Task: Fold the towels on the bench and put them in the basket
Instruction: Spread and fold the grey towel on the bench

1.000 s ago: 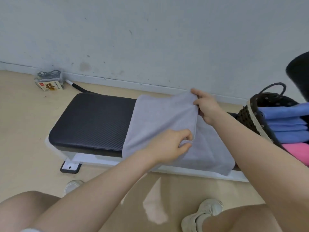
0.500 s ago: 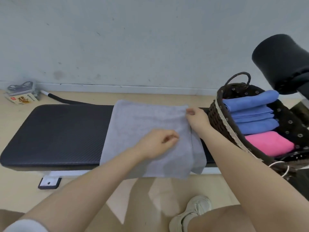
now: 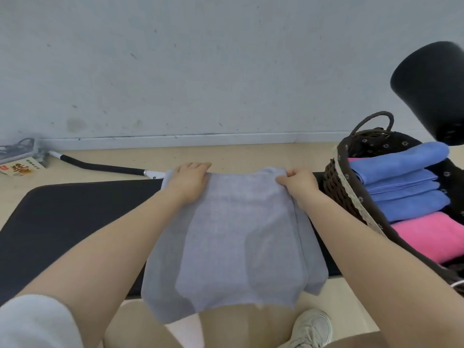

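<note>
At the middle of the frame, I had the grey towel (image 3: 233, 247) spread across the black bench (image 3: 75, 222), its near edge hanging over the front toward my knees. My left hand (image 3: 189, 183) lay on the far left corner with fingers curled over the edge, apparently gripping it; my right hand (image 3: 298, 183) pinched the far right corner. The basket (image 3: 336, 187) stood at centre right, touching the bench end, already holding blue folded towels (image 3: 401, 182) and a pink one (image 3: 431, 237).

To fold well, I judged both far corners should travel together toward the hanging edge, matched evenly before pressing flat, since one layer already sat askew on the right.

At upper left, a small box (image 3: 21, 169) on the floor carried red and dark print, too blurred to read.
</note>
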The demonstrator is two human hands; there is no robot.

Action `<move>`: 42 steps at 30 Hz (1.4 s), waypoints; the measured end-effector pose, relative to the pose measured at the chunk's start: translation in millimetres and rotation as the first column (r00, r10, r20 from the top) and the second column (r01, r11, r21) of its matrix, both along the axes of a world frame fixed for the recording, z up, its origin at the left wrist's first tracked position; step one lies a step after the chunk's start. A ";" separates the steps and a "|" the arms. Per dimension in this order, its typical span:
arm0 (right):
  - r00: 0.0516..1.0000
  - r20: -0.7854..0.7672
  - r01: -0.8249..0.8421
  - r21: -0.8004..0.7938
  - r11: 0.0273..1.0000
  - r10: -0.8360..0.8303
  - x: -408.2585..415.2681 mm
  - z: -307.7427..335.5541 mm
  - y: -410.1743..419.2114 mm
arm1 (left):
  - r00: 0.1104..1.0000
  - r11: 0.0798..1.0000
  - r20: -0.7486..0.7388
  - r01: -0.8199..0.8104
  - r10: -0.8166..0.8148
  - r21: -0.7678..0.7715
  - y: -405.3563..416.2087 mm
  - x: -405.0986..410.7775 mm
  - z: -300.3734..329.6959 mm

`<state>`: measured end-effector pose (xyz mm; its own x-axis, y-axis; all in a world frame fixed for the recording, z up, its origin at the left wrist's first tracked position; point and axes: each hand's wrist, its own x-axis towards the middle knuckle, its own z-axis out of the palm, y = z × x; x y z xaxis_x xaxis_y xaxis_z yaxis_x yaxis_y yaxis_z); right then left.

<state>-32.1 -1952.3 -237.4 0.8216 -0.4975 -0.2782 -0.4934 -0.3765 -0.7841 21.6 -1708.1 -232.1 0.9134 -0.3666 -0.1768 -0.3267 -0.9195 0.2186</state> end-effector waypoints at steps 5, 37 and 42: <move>0.992 0.103 -0.059 -0.113 0.992 0.071 -4.0 -2.6 -7.5 | 0.993 0.989 0.106 0.068 -0.054 -0.132 2.8 19.6 -8.0; 0.982 -0.103 -0.145 0.126 0.981 0.158 -109.9 27.0 -8.7 | 0.859 0.694 -0.220 -0.505 0.462 -0.513 53.8 -100.4 -0.2; 0.959 -0.156 -0.238 0.012 0.971 0.236 -145.1 23.3 -4.0 | 0.824 0.685 -0.431 -0.554 0.368 -0.474 64.0 -145.6 6.5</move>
